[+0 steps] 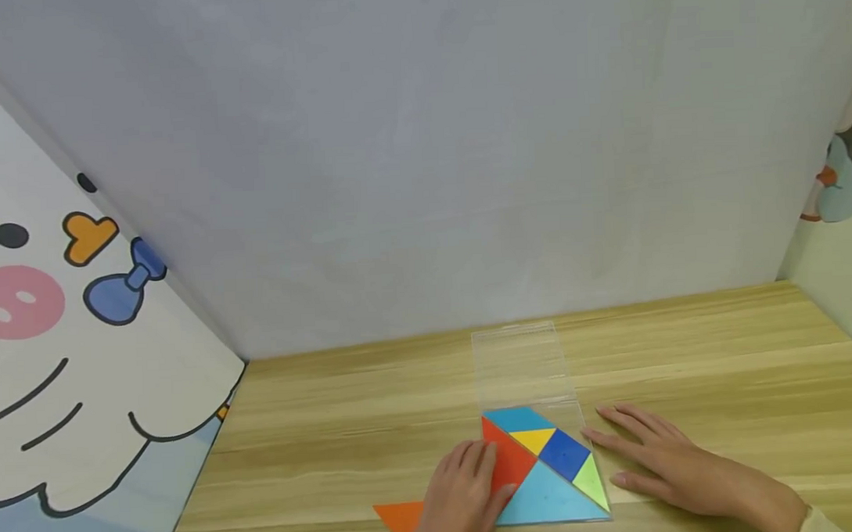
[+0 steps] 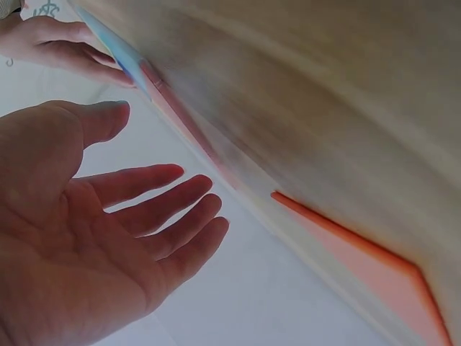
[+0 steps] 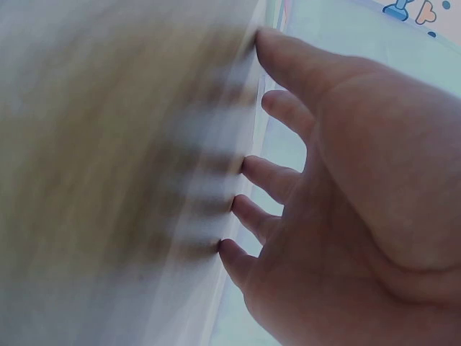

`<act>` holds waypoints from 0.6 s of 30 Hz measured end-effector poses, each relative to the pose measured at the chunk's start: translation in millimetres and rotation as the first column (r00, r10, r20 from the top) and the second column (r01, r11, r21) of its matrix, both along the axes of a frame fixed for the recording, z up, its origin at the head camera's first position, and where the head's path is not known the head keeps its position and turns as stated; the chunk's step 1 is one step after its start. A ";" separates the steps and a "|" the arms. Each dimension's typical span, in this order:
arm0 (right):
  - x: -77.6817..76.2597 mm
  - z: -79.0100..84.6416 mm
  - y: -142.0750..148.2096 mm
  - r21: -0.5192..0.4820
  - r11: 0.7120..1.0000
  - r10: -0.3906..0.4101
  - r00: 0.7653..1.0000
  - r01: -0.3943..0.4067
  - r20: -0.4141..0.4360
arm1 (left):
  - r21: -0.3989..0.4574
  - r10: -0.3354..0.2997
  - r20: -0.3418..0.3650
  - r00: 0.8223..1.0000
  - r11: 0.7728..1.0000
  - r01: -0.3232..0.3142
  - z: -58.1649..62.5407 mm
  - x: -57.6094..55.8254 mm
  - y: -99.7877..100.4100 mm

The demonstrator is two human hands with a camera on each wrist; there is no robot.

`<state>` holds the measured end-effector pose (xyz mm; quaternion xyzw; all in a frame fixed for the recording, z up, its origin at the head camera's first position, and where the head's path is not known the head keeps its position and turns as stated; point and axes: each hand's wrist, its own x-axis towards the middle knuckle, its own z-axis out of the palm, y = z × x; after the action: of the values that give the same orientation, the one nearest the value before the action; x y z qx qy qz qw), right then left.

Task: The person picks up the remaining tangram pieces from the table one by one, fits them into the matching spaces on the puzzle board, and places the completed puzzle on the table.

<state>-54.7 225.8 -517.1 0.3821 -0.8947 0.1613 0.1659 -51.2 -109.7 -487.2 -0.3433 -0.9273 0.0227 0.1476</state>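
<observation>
Tangram pieces lie together in a clear plastic tray: a red triangle, a large light-blue triangle, a light-blue piece, a yellow triangle, a dark-blue square and a lime-green triangle. My left hand is over the red triangle's left side, hiding part of it; in the left wrist view its fingers are loosely bent and hold nothing. An orange piece lies left of that hand, partly covered. My right hand spreads its fingers beside the tray's right edge, fingertips on the table.
The wood-grain table runs back to a pale grey wall. A panel with a cartoon print stands along the left side, and another printed panel closes off the right.
</observation>
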 end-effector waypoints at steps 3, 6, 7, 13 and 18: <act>0.0 -0.3 -0.3 -0.005 1.000 0.003 1.000 -0.003 0.001 | 0.001 -0.003 -0.039 0.999 1.000 0.003 -2.1 0.0 -3.9; -0.2 0.1 -0.2 -0.008 1.000 0.004 1.000 -0.004 0.002 | -0.001 -0.004 -0.052 0.999 1.000 0.004 -2.7 -0.1 -8.2; -0.1 0.2 -0.2 -0.008 1.000 0.004 1.000 -0.004 0.004 | -0.002 -0.004 -0.055 0.998 1.000 0.004 -2.8 0.0 -9.7; 0.6 0.7 -0.7 -0.001 1.000 0.000 1.000 0.000 0.020 | -0.031 0.027 -0.036 0.999 0.999 -0.028 -3.7 4.1 -19.3; 0.9 1.1 -1.8 -0.009 1.000 0.003 1.000 -0.002 0.023 | -0.046 0.063 0.007 0.998 0.997 -0.063 -3.5 7.9 -25.8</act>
<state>-53.8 224.0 -515.9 0.3806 -0.8953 0.1699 0.1571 -43.3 -135.4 -490.7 -0.3173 -0.9375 0.0468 0.1349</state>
